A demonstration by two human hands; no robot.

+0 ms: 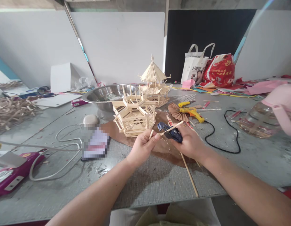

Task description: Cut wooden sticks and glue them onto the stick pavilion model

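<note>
My left hand (145,141) is closed in a pinch on thin wooden sticks; one stick (172,127) slants up to the right, towards my right hand. My right hand (190,141) is wrapped round a dark blue hand tool (175,133), its exact kind partly hidden by the fingers. The stick crosses over this tool. Just beyond my left hand stands a six-sided framework of wooden sticks (134,117) on a brown sheet (164,152). Behind it is a stick-built pavilion (153,78) with a pointed roof. A longer stick (189,175) lies below my right hand.
A yellow glue gun (194,113) with a black cord lies at right, near a folded paper fan (177,112). A pink-lidded jug (260,117) stands farther right. Left are a metal bowl (96,95), a white cable (58,179) and a purple power strip (23,171).
</note>
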